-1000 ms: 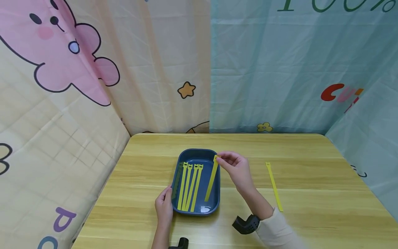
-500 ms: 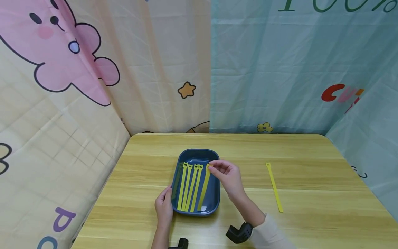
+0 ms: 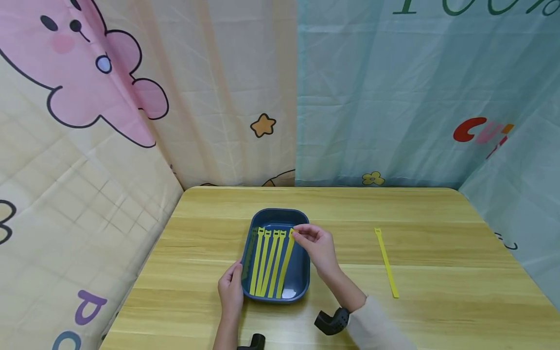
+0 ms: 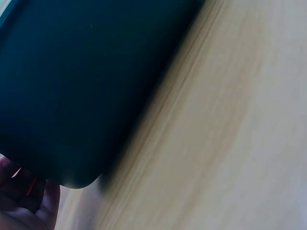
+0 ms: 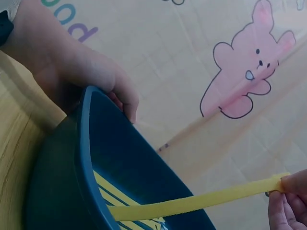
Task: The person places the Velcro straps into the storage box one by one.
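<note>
A dark blue tray (image 3: 280, 213) sits on the table, and my left hand (image 3: 231, 288) holds its near left side. In the right wrist view the fingers of that left hand (image 5: 91, 72) hook over the tray's rim. Several yellow cable ties (image 3: 263, 265), flat with slotted heads, lie side by side inside. Between thumb and fingertips my right hand (image 3: 317, 245) pinches the head of another yellow cable tie (image 5: 192, 203), which slants down into the tray beside the others. The left wrist view shows mostly the tray's dark outer wall (image 4: 81, 91).
One more yellow cable tie (image 3: 387, 262) lies alone on the wooden table (image 3: 437, 243) to the right of the tray. Printed curtains (image 3: 227, 97) hang behind the table and at both sides. Each wrist carries a black camera mount (image 3: 331, 321).
My right hand has moved left and slightly nearer with its cable tie, bringing it beside the row in the tray. The left hand and the tray have stayed put.
</note>
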Demonstrator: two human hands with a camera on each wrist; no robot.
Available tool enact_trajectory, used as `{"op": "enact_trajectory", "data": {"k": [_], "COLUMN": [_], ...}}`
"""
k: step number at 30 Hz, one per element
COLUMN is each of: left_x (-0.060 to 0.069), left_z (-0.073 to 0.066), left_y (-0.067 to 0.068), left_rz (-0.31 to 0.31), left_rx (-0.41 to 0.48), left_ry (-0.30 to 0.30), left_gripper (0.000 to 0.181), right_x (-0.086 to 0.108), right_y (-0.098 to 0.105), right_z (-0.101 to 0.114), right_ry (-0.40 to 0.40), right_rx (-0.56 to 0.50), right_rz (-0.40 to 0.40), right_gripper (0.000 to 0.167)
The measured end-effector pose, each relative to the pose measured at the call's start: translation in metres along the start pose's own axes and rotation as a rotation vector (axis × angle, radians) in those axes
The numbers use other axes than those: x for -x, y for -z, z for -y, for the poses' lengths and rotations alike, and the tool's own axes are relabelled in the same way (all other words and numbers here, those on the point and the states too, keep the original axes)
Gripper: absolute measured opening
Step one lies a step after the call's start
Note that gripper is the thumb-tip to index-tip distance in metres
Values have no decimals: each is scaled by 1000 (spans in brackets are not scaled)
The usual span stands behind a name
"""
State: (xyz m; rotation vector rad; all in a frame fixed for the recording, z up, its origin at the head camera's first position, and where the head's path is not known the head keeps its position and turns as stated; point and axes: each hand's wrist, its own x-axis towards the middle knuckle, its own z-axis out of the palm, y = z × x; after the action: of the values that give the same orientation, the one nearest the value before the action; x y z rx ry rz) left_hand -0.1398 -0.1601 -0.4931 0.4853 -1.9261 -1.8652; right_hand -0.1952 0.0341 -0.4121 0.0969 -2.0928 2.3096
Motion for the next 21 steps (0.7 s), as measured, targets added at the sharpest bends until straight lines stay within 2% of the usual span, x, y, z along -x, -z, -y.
{"op": "enact_trajectory", "data": {"k": [5,21], "left_x": [0,1], "left_z": [-1,-1], "left_y": [0,1], "left_rz": [4,14], "left_rx": [6,11], "left_ry": [5,15], "left_gripper": [28,29], "right_x": [-13,-43], "right_y": [-1,-8], "right_z": [-7,-21], "right_ry": [-40,-42], "right_rx": [23,285], "right_rz": [-19,32], "right_gripper": [21,13]}}
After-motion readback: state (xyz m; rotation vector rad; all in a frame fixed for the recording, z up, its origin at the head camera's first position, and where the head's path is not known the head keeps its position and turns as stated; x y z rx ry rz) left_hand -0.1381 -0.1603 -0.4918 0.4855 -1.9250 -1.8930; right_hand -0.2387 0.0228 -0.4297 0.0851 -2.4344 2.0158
